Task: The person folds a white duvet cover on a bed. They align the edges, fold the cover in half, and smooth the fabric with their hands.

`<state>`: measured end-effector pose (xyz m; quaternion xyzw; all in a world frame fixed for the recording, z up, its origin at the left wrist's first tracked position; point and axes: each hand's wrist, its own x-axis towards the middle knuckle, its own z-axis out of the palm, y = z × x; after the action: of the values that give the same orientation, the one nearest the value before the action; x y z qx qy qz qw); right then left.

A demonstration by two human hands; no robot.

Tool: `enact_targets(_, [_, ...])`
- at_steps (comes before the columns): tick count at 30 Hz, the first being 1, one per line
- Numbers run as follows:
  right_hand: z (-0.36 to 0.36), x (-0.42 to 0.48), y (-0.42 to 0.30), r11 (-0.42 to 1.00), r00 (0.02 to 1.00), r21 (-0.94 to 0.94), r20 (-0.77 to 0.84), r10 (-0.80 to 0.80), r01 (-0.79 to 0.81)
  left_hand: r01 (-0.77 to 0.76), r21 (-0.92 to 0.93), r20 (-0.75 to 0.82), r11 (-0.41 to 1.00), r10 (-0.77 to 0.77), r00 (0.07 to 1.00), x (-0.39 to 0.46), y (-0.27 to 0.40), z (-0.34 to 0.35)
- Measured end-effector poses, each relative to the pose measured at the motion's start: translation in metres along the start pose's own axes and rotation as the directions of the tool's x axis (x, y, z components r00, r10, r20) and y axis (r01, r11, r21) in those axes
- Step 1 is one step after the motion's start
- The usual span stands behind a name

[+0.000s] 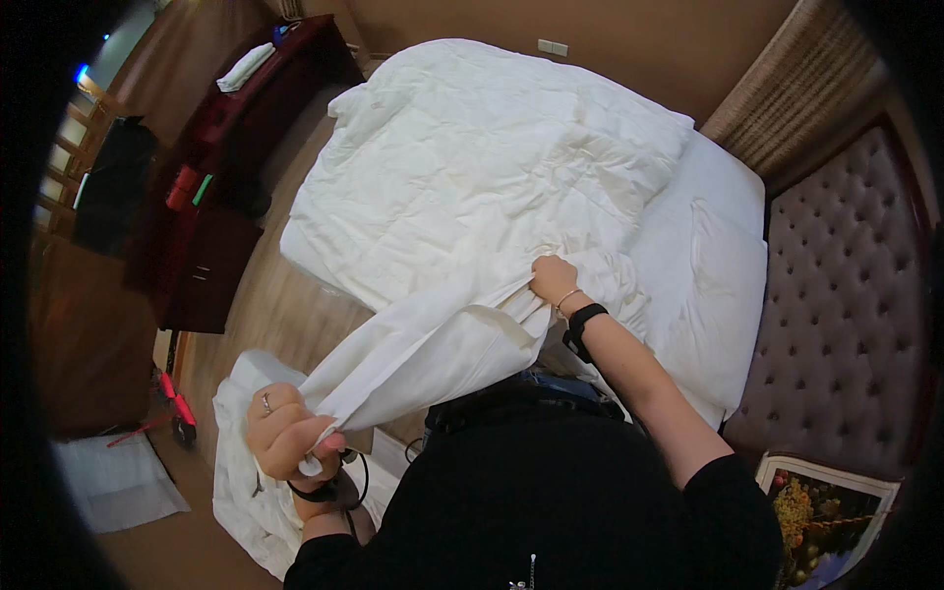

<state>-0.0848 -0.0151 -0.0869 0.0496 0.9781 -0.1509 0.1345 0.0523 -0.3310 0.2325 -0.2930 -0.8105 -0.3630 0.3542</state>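
White cloth, seemingly a duvet cover, is stretched between my two hands. At the lower left, my left hand grips one end of it, fingers closed around the fabric. My right hand is a fist around another part, above the near side of the bed. A white quilt lies crumpled over the mattress and meets the cloth near my right hand; where one ends and the other begins is hard to tell. A white pillow rests near the headboard. More white bedding is heaped below and behind my left hand.
A tufted brown headboard stands at the right, with a framed picture below it. Along the left runs a dark red desk holding a rolled white towel. Wooden floor shows between desk and bed.
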Motion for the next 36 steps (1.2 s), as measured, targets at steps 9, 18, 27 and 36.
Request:
enact_targets(9, [-0.094,-0.008,0.056,0.955,0.805,0.134,-0.515,0.294,-0.264,0.346,0.063,-0.043,0.936,-0.344,0.938,-0.048,-0.122,-0.007])
enact_targets(18, [-0.253,-0.131,-0.016,0.865,0.479,0.403,-0.847,0.228,0.3,0.609,-0.235,-0.039,0.758,-0.633,0.773,-0.025,-0.271,0.02])
enact_targets(27, [-0.135,-0.131,-0.065,0.645,0.856,0.703,-0.497,0.145,0.299,0.294,-0.355,0.772,0.888,0.101,0.627,-0.001,-0.136,0.184])
enact_targets(36, [-0.103,-0.132,0.0,0.518,0.876,0.855,0.222,-0.428,0.036,0.631,-0.467,0.884,0.619,0.339,0.322,-0.069,-0.127,0.232])
